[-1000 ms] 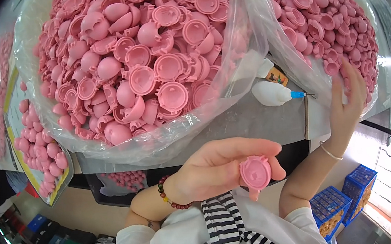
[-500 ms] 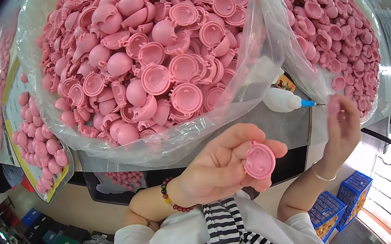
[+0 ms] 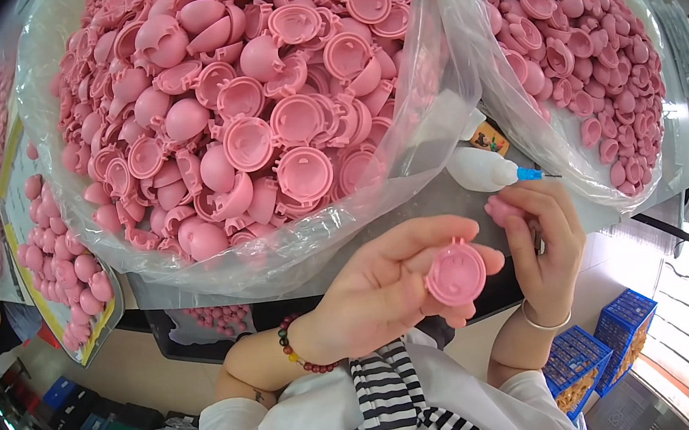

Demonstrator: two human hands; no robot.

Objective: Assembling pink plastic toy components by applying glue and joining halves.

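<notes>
On my feed, I'm pinching a round, hollow pink plastic shell in the left hand while the right hand is gripping a rounded pink plastic piece (partly hidden) nearby.

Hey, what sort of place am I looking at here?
Most likely a small factory or assembly workshop. What suggests it: clear plastic bags heaped with near-identical pink parts, a white bottle with a blue tip beside them, and stacked-looking blue crates in the background.
</notes>
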